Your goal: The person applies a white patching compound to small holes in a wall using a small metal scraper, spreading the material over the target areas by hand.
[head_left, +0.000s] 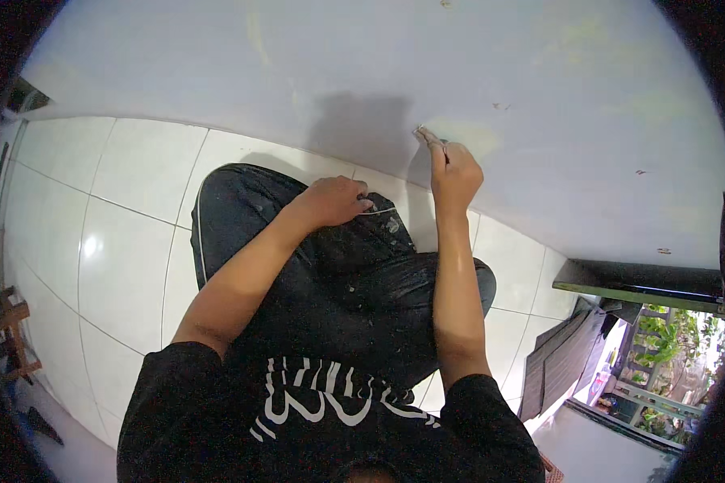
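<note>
My right hand [457, 173] reaches up to the pale wall [556, 153], its fingers closed in a pinch. A small light-coloured piece [419, 130] shows at the fingertips, against the wall; its kind is not clear. My left hand [336, 201] is lower, over my bent legs in dark trousers [250, 209], with its fingers curled. Beside its thumb is a dark surface with whitish smudges [392, 227] and a thin light line; I cannot tell whether this is trouser cloth or a held thing.
White floor tiles [129, 233] run along the wall's foot. Yellowish patches and small chipped marks dot the wall. At right are a dark ledge [636, 278], a grey slatted panel [560, 362] and an opening with green plants [660, 346]. Brown wooden pieces [10, 322] stand at far left.
</note>
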Demonstrator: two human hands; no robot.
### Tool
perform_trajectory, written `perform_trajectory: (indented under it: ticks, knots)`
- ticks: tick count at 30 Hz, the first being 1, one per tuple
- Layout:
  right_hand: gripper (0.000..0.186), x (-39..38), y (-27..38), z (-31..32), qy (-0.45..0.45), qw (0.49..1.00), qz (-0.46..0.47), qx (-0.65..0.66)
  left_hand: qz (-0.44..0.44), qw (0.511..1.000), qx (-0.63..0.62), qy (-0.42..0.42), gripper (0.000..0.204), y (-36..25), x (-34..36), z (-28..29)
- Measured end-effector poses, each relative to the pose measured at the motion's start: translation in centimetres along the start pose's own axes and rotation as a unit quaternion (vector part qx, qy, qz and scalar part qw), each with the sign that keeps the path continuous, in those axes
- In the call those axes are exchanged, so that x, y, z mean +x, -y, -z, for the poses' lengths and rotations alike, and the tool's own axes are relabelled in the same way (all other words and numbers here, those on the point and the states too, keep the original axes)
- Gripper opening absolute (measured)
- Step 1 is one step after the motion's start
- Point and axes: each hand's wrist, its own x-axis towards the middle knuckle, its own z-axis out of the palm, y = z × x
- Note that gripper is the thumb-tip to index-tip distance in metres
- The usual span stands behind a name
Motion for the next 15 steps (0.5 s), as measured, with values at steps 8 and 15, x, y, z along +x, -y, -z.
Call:
perform_trajectory:
  ticks: [8, 15]
  knots:
    - [0.037, -0.5, -0.8, -0.5, 0.049, 0.998, -0.034, -0.033, 0.008, 1.0, 0.005, 0.022, 0.042, -0.2, -0.1, 0.2]
    - [0.035, -0.3, -0.5, -0.3, 0.044, 0.998, -0.022, -0.026, 0.0, 1.0, 0.005, 0.011, 0.041, 0.3, 0.0, -0.1]
